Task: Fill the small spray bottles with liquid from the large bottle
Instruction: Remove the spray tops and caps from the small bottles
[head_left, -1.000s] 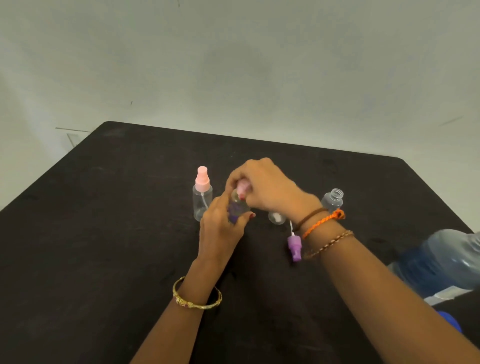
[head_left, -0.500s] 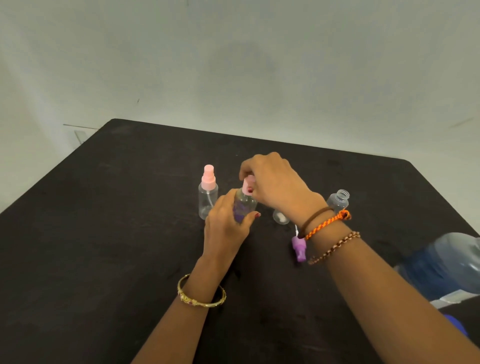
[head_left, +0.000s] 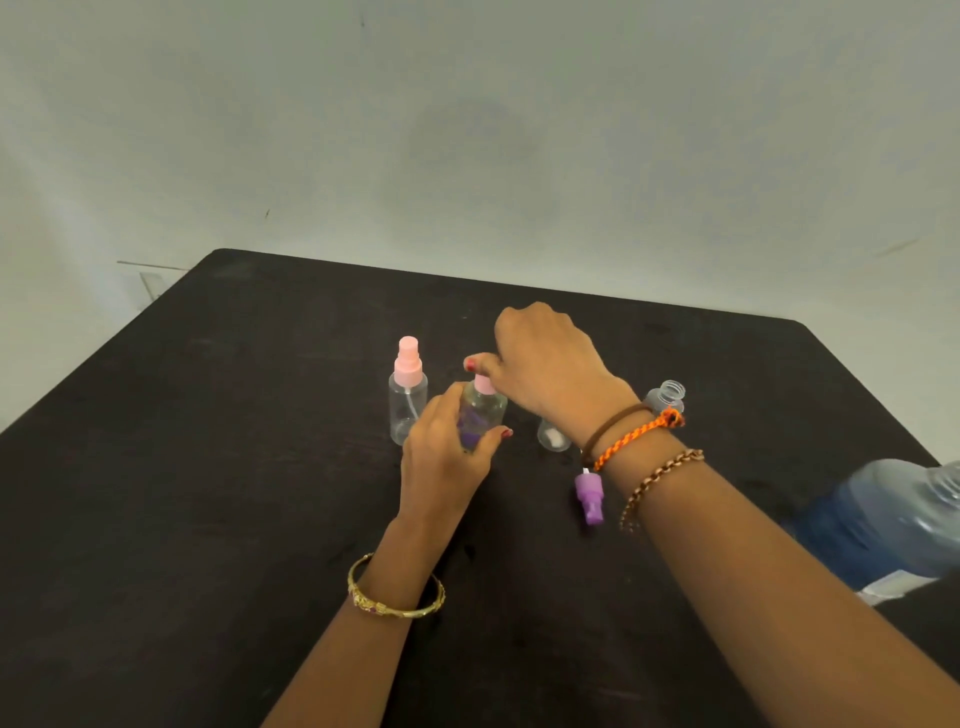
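Note:
My left hand (head_left: 444, 460) wraps around a small clear spray bottle (head_left: 484, 413) holding purple-blue liquid, upright on the black table (head_left: 208, 467). My right hand (head_left: 545, 369) pinches that bottle's pink spray top from above. A second small bottle with a pink spray top (head_left: 408, 392) stands just to the left and looks empty. Behind my right wrist are a small clear bottle (head_left: 551, 436) and another open-necked bottle (head_left: 667, 395). A loose purple spray top (head_left: 590, 496) lies on the table. The large bottle of blue liquid (head_left: 883, 525) lies at the right edge.
A pale wall rises behind the table's far edge. The dark tabletop stretches left of the bottles and toward me. My right forearm crosses the near right part of the table.
The view shifted slightly. My right hand has turned on the pink top, its fingers now pinching it from above. My left hand keeps its hold on the bottle.

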